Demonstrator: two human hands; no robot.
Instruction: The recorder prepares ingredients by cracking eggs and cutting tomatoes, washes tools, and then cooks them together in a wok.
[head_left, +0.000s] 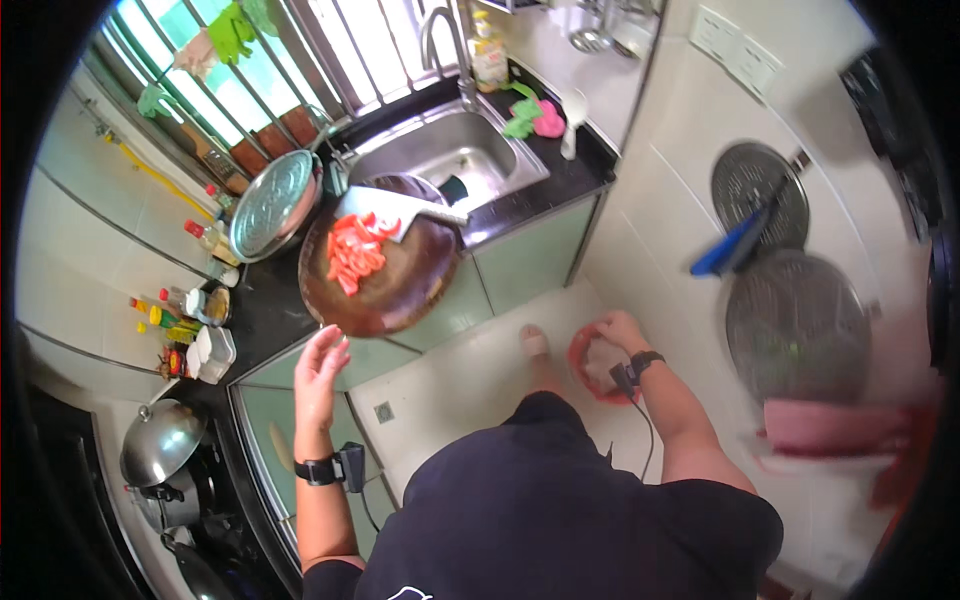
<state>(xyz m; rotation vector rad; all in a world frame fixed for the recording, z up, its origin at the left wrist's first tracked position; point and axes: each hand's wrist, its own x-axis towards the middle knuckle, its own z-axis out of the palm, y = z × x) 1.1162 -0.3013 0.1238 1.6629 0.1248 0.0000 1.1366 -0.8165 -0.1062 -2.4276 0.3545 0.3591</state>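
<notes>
My left hand (319, 367) is raised in front of the counter edge, just below a round wooden cutting board (420, 285), with its fingers apart and nothing in it. Cut red pieces, which look like tomato or pepper, (354, 251) lie on the board's left part. Beside them a cleaver (390, 206) rests across the far side, its handle towards the sink. Low on the right, my right hand (619, 330) is at the rim of a red bin (577, 352) with a pale liner. Its fingers are bent and partly hidden, so whether they hold something does not show.
A steel sink (525, 176) lies behind the board. Left of the board, a lidded pan (274, 206) stands on the dark counter (277, 300), near bottles and a white container (211, 352). A domed lid (163, 442) and a pot (169, 510) are at the stove. Round racks hang at right.
</notes>
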